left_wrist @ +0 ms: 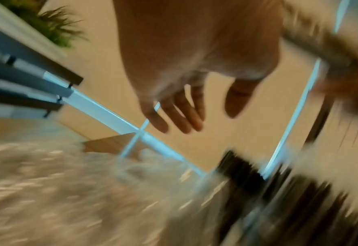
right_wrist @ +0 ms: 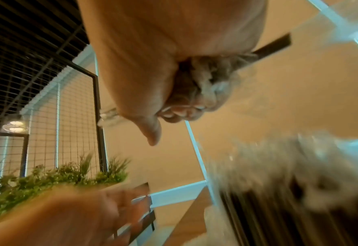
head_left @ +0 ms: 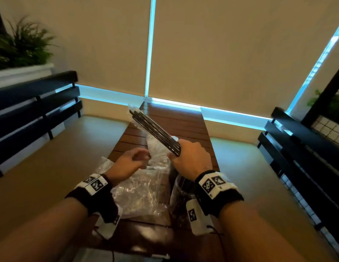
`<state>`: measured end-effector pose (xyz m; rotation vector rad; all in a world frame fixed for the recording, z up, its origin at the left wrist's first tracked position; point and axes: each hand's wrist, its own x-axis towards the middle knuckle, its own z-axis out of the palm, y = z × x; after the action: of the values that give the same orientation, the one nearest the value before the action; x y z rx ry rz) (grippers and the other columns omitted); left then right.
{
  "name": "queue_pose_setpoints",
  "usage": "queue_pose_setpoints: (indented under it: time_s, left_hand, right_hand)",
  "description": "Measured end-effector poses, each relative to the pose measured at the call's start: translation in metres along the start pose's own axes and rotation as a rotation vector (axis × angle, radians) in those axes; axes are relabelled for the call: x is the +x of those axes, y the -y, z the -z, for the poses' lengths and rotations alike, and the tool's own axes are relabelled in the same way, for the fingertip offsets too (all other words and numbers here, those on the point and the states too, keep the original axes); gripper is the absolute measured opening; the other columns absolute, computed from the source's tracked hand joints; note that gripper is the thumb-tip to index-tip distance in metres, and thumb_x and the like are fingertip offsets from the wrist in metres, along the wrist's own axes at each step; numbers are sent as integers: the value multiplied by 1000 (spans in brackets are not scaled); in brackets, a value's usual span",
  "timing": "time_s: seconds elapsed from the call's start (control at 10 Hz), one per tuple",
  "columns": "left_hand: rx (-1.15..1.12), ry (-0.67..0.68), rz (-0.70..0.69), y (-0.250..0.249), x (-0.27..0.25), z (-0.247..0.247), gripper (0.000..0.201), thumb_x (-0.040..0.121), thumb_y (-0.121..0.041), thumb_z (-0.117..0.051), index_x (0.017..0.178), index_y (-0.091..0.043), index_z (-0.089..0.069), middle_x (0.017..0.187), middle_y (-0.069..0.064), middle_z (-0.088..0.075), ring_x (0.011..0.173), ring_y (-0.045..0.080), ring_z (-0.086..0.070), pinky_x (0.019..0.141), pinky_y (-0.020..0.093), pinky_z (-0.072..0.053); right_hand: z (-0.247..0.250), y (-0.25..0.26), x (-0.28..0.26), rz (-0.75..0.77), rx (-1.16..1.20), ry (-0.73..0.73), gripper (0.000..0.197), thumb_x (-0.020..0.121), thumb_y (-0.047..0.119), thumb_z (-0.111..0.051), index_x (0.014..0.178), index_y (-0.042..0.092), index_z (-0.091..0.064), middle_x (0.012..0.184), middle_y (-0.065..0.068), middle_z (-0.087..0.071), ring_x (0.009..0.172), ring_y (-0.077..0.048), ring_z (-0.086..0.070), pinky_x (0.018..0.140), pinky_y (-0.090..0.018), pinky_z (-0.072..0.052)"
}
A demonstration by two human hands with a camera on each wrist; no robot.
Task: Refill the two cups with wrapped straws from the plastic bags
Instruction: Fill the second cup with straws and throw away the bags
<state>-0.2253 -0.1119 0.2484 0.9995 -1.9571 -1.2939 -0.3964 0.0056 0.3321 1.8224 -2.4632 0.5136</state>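
Right hand [head_left: 190, 156] gripping a bundle of dark wrapped straws [head_left: 154, 132] slanting toward 11 o'clock above the slatted wooden table [head_left: 176, 120], left hand [head_left: 129, 161] at 9 o'clock of it, fingers loosely relaxed, perhaps touching the crumpled clear plastic bag [head_left: 138, 188], glass cup [head_left: 181, 188] under the right wrist.

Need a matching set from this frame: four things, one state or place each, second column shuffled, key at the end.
Things:
1. right hand
2. left hand
3. crumpled clear plastic bag
4. green potted plant in a white planter

States or places:
A. lying on the brown slatted wooden table
B. gripping a bundle of dark wrapped straws
C. far left, above the dark bench
D. holding nothing, fingers loose

Pairs: 1-B, 2-D, 3-A, 4-C
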Motion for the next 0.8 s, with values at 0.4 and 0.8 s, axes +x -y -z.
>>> queue_pose_setpoints:
  time_s: [0.4, 0.8]
  left_hand:
    - [-550, -232, -116, -139, -5, -22, 40, 84, -50, -72, 70, -17, -53, 53, -2, -51, 57, 16, -54, 69, 39, -53]
    - [147, -233, -465, -144, -7, -45, 28, 83, -2, -73, 67, -20, -59, 61, -17, -56, 53, -8, -40, 53, 15, -35]
  right_hand:
    - [-23, 26, -14, 200, 487, 41, 53, 77, 48, -77, 117, 26, -49, 103, 11, -61, 92, -9, -61, 80, -32, -54]
    - [98, 41, 0, 339, 505, -589, 43, 99, 39, -34, 116, 16, -66, 114, 0, -63, 105, -13, -57, 95, -25, -43]
